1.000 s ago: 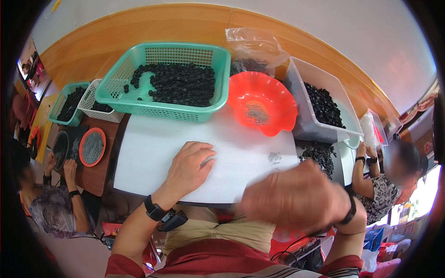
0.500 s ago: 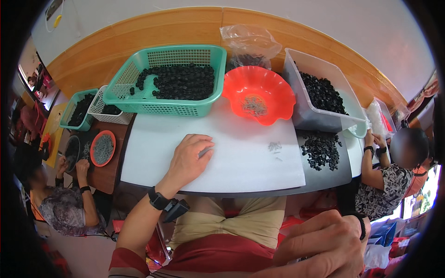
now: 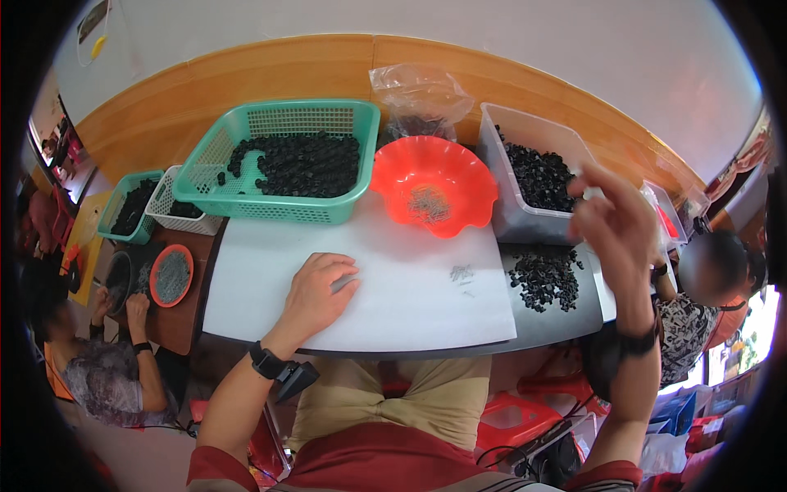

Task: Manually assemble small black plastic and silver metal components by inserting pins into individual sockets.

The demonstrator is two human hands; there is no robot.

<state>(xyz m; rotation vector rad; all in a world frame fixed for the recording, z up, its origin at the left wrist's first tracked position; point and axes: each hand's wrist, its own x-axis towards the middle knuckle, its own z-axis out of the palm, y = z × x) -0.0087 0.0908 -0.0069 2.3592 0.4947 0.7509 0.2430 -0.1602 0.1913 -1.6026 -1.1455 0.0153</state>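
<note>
On the white sheet (image 3: 393,303), my left hand (image 3: 316,289) rests with its thumb apart from lightly curled fingers, and nothing shows in it. My right hand (image 3: 615,225) is raised over the right side of the table, in front of the clear plastic bin (image 3: 525,221) of small black parts (image 3: 537,176). Motion smears its fingers, so whether they hold anything is not clear. A few thin metal pins (image 3: 461,273) lie on the sheet between my hands. More pins (image 3: 429,203) lie in a red scalloped bowl (image 3: 389,172) beyond.
A green basket (image 3: 270,211) of black parts stands at the back left. Loose black parts (image 3: 545,279) lie on the dark tabletop (image 3: 578,316) at right. A plastic bag (image 3: 422,90) stands behind the bowl. One person (image 3: 115,369) works at left, another (image 3: 693,328) at right.
My right hand has gone from low near my body up and forward to beside the clear bin. My left hand stays on the sheet. The whole view has shifted slightly.
</note>
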